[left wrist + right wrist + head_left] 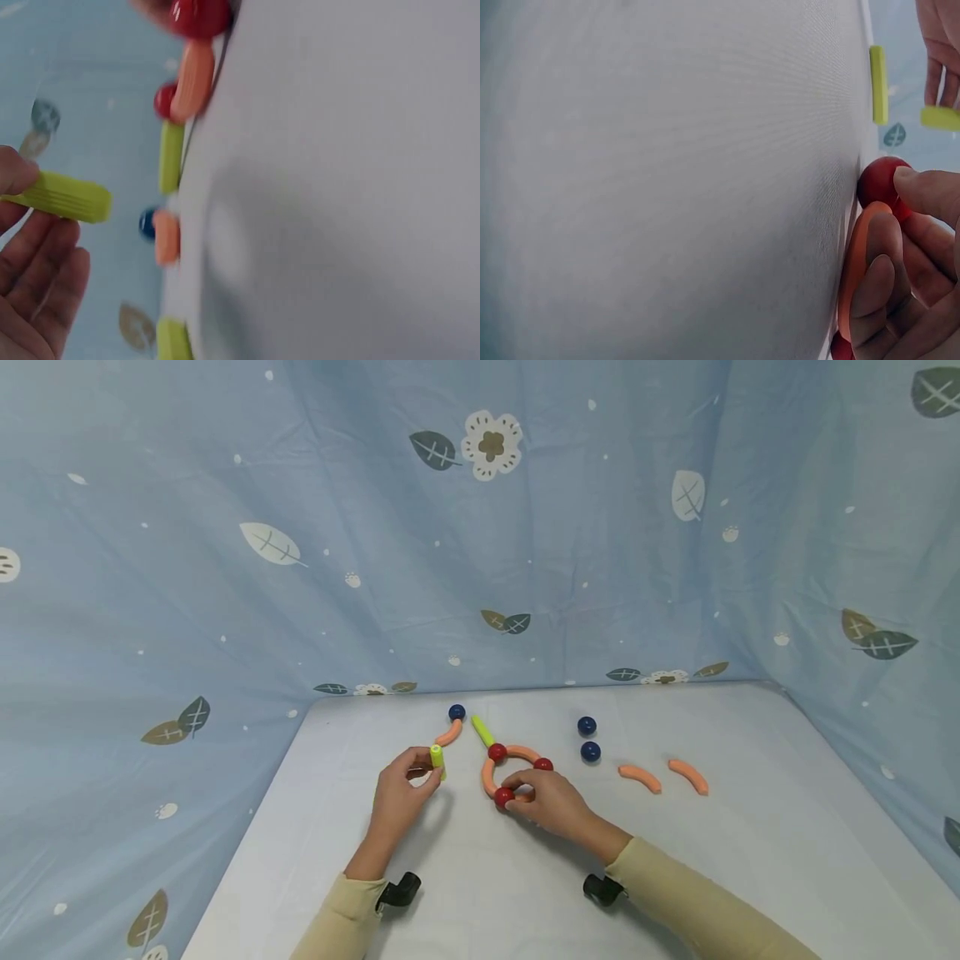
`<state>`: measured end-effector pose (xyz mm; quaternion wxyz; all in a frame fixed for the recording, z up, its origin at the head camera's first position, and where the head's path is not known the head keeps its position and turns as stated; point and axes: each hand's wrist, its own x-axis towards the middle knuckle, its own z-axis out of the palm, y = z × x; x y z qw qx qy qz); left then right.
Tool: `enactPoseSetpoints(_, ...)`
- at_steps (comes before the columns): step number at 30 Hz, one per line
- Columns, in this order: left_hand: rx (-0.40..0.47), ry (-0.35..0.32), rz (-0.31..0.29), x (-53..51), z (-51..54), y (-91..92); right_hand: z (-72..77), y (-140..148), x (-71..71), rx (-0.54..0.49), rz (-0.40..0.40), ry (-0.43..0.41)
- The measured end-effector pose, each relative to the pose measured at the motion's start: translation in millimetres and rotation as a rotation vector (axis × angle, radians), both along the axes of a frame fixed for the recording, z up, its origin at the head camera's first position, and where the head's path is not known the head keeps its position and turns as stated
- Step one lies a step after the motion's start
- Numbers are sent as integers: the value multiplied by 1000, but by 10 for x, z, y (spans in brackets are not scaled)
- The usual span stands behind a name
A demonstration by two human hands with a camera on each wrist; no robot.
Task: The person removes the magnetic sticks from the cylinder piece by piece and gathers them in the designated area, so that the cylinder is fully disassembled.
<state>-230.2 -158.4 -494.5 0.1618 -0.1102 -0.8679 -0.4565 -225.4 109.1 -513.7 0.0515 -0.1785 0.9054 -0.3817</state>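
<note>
My left hand (400,795) pinches a yellow-green rod (437,758) between thumb and fingers, raised above the table. With thumb and fingertips, my right hand (561,806) grips the near red ball (504,797) of a ring lying on the table. Orange curved rods (490,777) join this ball to a far-left red ball (497,752) and a right red ball (543,765). Another orange rod (855,262) lies beneath my right fingers, mostly hidden in the head view. From the far-left ball a second yellow-green rod (482,731) points outward and away.
Behind my left hand, an orange curved rod (449,733) touches a blue ball (457,712). Two blue balls (590,752) and two loose orange curved rods (640,778) lie to the right. Another yellow-green rod (878,85) lies on the white table (750,877). A patterned blue curtain (600,527) stands behind.
</note>
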Motion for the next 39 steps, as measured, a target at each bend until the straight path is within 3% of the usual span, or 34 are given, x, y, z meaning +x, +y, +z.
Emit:
enactPoseSetpoints(9,-108,14,203,9,-16,-539,6,-8,8,-1,-11,-13)
enactPoseSetpoints(18,-249,-46,369,-1,-97,-873,-1,0,16,6,-14,-6)
enactPoseSetpoints(24,-297,-131,402,-17,-152,-997,-9,1,8,19,-12,-2)
enactPoseSetpoints(30,-357,-238,401,-12,-137,-1056,-5,-3,14,21,-16,4)
enactPoseSetpoints(39,-376,-293,419,-10,-164,-1074,6,-7,26,14,-22,-1)
